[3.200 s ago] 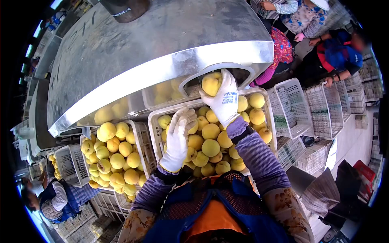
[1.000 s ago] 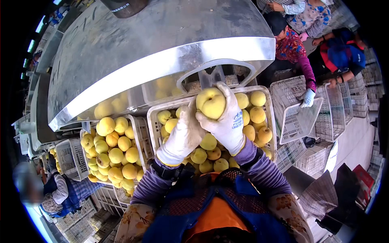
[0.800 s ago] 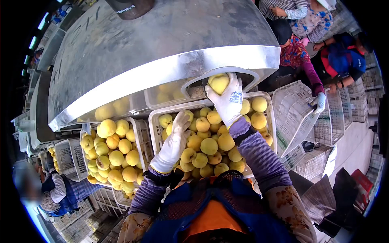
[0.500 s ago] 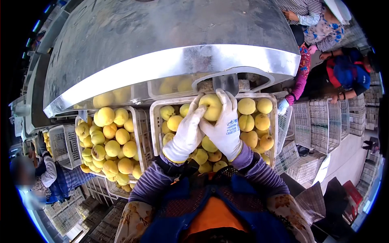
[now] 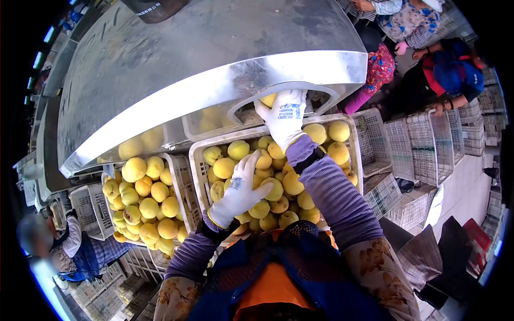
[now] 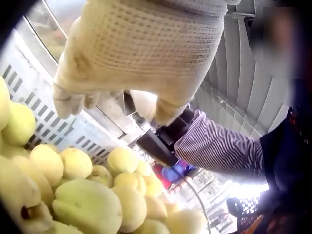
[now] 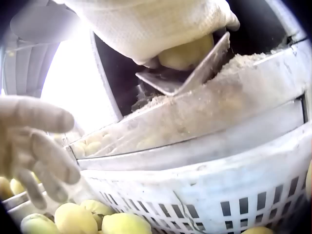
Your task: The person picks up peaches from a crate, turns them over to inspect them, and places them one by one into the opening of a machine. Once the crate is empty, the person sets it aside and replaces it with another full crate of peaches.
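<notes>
My right hand (image 5: 286,115), in a white glove, reaches into the rounded opening of the metal machine. It grips a yellow peach (image 7: 185,53), mostly hidden by the glove, just above a V-shaped metal plate (image 7: 207,66). In the head view only a sliver of that peach (image 5: 268,100) shows beside the thumb. My gloved left hand (image 5: 238,192) hovers with spread fingers over the white plastic crate (image 5: 195,174), holding nothing. Many yellow and greenish peaches (image 6: 87,204) fill this crate beneath the palm.
A second crate (image 5: 184,184) heaped with peaches stands on the left. The machine's steel housing (image 5: 214,43) rises in front, with a dark container (image 5: 155,8) on top. White crates (image 5: 412,150) line the right side. Other people are working at the far right and the lower left.
Half a second ago both hands held a peach together over the crate's far rim. Now the right hand has a peach inside the opening, and the left has drawn back and spread its fingers.
</notes>
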A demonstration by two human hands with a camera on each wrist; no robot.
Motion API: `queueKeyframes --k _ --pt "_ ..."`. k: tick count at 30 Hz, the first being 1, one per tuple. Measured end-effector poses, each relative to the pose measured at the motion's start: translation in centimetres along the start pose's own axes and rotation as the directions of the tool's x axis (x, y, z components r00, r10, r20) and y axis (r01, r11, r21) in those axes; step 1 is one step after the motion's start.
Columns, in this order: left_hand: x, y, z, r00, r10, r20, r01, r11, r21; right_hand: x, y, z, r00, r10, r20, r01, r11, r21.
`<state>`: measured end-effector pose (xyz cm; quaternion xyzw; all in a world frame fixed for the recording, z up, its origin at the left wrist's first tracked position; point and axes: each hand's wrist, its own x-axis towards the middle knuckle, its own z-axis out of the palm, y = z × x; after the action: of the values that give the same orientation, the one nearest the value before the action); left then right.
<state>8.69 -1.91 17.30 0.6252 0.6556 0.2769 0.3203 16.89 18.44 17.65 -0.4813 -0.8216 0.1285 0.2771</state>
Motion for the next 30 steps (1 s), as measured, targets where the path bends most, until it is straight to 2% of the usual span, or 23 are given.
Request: queueKeyframes --k 1,2,3,5,6,7,9,10,11,12,13,14,15,17,19,21,22,23,25,26,27,29,30 --pt "-0.7 -0.2 0.8 0.995 0.023 0.097 -0.034 0.993 0.11 1.1 -0.8 -2.4 0.988 0.019 0.155 -0.033 0.996 0.087" --pt "-1.0 0.4 1.5 0.972 0.004 0.235 -0.053 0.977 0.204 1.3 -0.5 -2.3 0.969 0.074 0.235 -0.085 0.996 0.039" --pt "-1.3 0.8 1.7 0.928 -0.026 0.371 -0.094 0.948 0.303 1.1 -1.8 -5.6 0.979 0.116 0.168 -0.124 0.991 0.04" --pt "-1.7 0.1 3.6 0.914 -0.009 0.405 -0.162 0.908 0.386 -2.3 -0.3 -7.5 0.981 0.06 -0.183 -0.014 0.969 0.246" --pt "-1.8 -0.4 4.4 0.912 -0.009 0.41 -0.183 0.886 0.427 -4.5 1.8 -7.4 0.98 0.064 -0.188 -0.015 0.968 0.252" --pt "-1.2 -0.6 4.8 0.913 -0.028 0.406 -0.155 0.9 0.409 -6.6 4.1 -7.1 0.989 0.101 -0.103 -0.089 0.989 0.116" --pt "-0.1 -1.1 5.1 0.901 -0.07 0.428 -0.104 0.923 0.37 -10.1 9.0 -3.4 0.975 0.218 -0.034 -0.221 0.97 -0.102" --pt "0.7 -0.5 4.6 0.893 -0.096 0.439 -0.067 0.938 0.341 -10.3 8.9 -3.1 0.937 0.318 0.145 -0.285 0.935 -0.209" --pt "0.4 -0.5 4.3 0.91 -0.119 0.397 0.013 0.965 0.261 -9.3 9.0 -2.7 0.861 0.41 0.301 -0.313 0.894 -0.322" --pt "0.7 -0.5 3.8 0.929 -0.143 0.343 0.086 0.981 0.174 -7.7 9.0 -2.4 0.767 0.49 0.414 -0.354 0.861 -0.365" --pt "1.0 -0.6 2.9 0.94 -0.172 0.294 0.153 0.985 0.085 -6.9 9.1 -2.6 0.733 0.503 0.458 -0.353 0.857 -0.375" --pt "1.2 -0.9 1.9 0.92 -0.293 0.258 0.339 0.927 -0.157 -7.1 9.2 -3.2 0.762 0.464 0.452 -0.326 0.877 -0.351" --pt "1.4 -2.2 1.4 0.911 -0.26 0.321 0.413 0.587 -0.697 -6.9 8.8 -4.5 0.789 0.42 0.449 -0.291 0.898 -0.329" --pt "1.9 -1.3 0.7 0.918 -0.223 0.328 0.348 0.057 -0.936 -8.0 6.9 -6.4 0.91 0.208 0.359 -0.142 0.969 -0.201" --pt "2.9 -0.4 1.2 0.926 -0.088 0.366 0.345 -0.193 -0.919 -9.2 4.1 -7.8 0.91 0.107 0.4 -0.197 0.962 0.191" --pt "3.1 0.2 2.1 0.923 -0.135 0.359 0.317 -0.262 -0.912 -10.5 0.9 -9.1 0.934 -0.075 0.349 -0.074 0.916 0.394" --pt "3.0 -0.5 2.8 0.914 -0.152 0.377 0.32 -0.303 -0.898 -10.9 0.0 -10.1 0.897 0.004 0.441 -0.261 0.811 0.523" --pt "2.9 -1.2 3.3 0.903 -0.164 0.397 0.326 -0.339 -0.882 -11.9 0.9 -9.2 0.952 0.044 0.302 -0.219 0.786 0.578" --pt "2.3 -1.5 3.4 0.881 -0.242 0.406 0.327 -0.309 -0.893 -12.8 4.3 -7.5 0.976 0.126 0.178 -0.187 0.902 0.39" --pt "2.1 -2.0 3.5 0.873 -0.278 0.4 0.317 -0.3 -0.9 -13.1 5.7 -6.8 0.992 0.075 0.098 -0.097 0.964 0.247" --pt "2.0 -2.3 3.5 0.865 -0.31 0.394 0.31 -0.286 -0.906 -12.7 5.6 -7.0 0.978 0.146 0.146 -0.155 0.987 0.052" --pt "1.8 -2.2 2.8 0.864 -0.34 0.372 0.288 -0.273 -0.918 -12.0 7.9 -5.2 0.91 0.356 0.212 -0.391 0.907 0.154" --pt "1.7 -2.2 2.5 0.87 -0.337 0.359 0.284 -0.254 -0.925 -11.2 8.3 -5.0 0.919 0.365 0.147 -0.387 0.907 0.165"
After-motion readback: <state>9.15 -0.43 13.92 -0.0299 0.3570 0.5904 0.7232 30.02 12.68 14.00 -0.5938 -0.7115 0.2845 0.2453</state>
